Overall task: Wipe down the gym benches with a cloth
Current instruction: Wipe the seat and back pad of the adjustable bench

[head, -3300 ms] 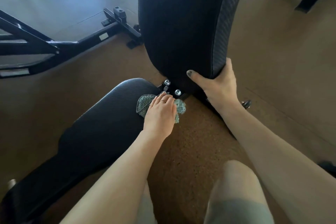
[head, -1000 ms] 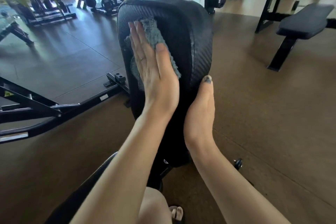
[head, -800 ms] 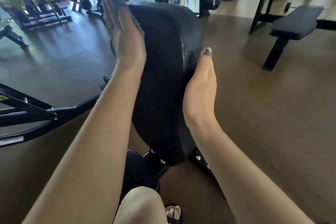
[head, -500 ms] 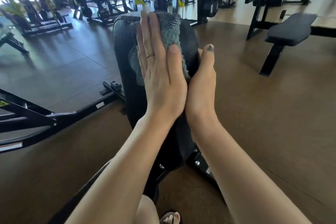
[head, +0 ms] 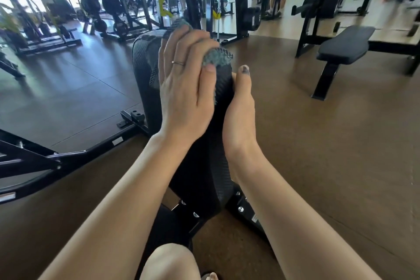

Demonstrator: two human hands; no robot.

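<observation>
The bench's black upright backrest stands straight ahead of me. My left hand lies at its top. The fingers curl over the top edge and the thumb presses a grey-green cloth against the pad. Bits of the cloth stick out above the fingers and to the right of them. My right hand grips the backrest's right edge lower down, thumb on the front, fingers hidden behind. Part of the black seat pad shows below the backrest.
A black steel frame runs along the floor at the left. A flat black bench stands at the back right under a rack. Weight racks and a person's legs fill the background. My knee is at the bottom.
My left hand slid the cloth up the backrest to its top, and the flat fingers now curl over the edge. My right hand kept its hold on the right edge.
</observation>
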